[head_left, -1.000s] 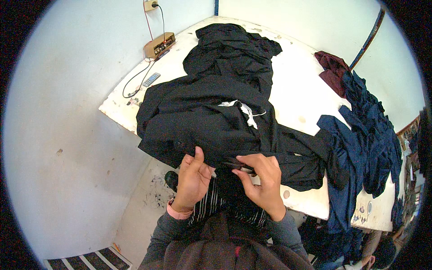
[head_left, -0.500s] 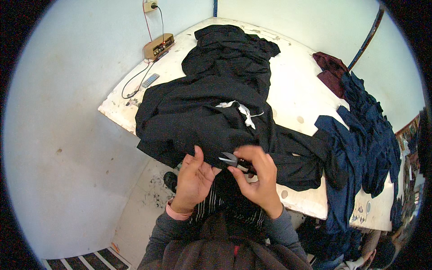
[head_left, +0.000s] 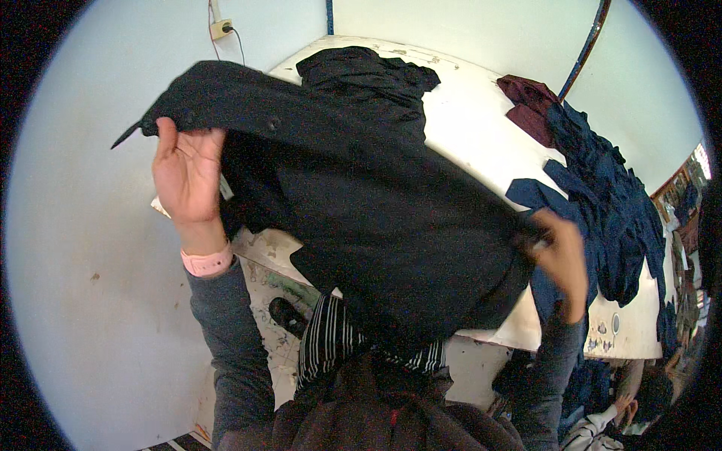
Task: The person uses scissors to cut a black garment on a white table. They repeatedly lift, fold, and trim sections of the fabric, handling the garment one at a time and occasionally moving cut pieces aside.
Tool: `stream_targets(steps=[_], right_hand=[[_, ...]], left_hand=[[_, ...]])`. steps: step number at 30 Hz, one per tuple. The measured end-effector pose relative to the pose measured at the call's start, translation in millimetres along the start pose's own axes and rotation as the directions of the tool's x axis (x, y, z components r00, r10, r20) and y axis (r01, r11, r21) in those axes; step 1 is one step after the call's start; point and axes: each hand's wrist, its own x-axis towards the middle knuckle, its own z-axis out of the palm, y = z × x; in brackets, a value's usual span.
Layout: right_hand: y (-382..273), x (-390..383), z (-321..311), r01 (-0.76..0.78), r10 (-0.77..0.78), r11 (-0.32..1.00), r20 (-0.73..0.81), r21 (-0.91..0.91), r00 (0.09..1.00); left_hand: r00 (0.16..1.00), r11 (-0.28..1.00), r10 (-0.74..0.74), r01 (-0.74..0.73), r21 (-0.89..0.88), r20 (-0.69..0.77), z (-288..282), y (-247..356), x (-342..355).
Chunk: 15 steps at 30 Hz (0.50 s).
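Note:
I hold a black garment (head_left: 353,210) stretched across the view above the white table (head_left: 470,120). My left hand (head_left: 188,173), with a pink band on the wrist, grips its raised upper-left edge, palm toward me, fingers partly behind the cloth. My right hand (head_left: 556,252) is closed at the garment's right side, blurred by motion; a small dark object shows in it, too blurred to make out. More crumpled black cloth (head_left: 361,71) lies behind the held garment. My striped trousers show below it.
Navy garments (head_left: 613,225) and maroon cloth (head_left: 526,105) lie along the table's right side. A wall socket (head_left: 222,28) with a plug and cables is at the back left. At the lower right, part of another person (head_left: 650,398) is visible.
My hands moved far apart, the left up and left, the right to the right, lifting and spreading the black garment. The snips seen earlier in my right hand are no longer clearly visible.

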Motion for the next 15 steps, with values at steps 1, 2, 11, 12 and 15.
stream_targets(steps=[1, 2, 11, 12, 15], right_hand=[[11, -3, -11, -0.006, -0.025, 0.993, -0.257, -0.12, 0.966], [24, -8, -28, -0.052, -0.077, 0.969, -0.494, -0.242, 0.866], [149, -127, -62, -0.491, 0.177, 0.751, -0.582, -0.442, 0.794], [141, -138, -52, -0.537, 0.303, 0.663, -0.469, -0.522, 0.829], [116, -137, -13, -0.629, 0.714, 0.528, -0.103, -0.572, 0.693]], left_hand=[[1.0, 0.999, 0.011, -0.01, -0.052, 0.006, 1, 6, 1], [0.999, 0.998, 0.05, -0.05, -0.026, 0.004, -1, 3, 2], [0.846, 0.992, 0.121, -0.082, 0.098, -0.52, -19, -95, -89], [0.792, 0.995, 0.094, -0.062, 0.073, -0.604, -17, -108, -98], [0.717, 0.999, 0.029, -0.033, 0.008, -0.697, -22, -116, -130]])
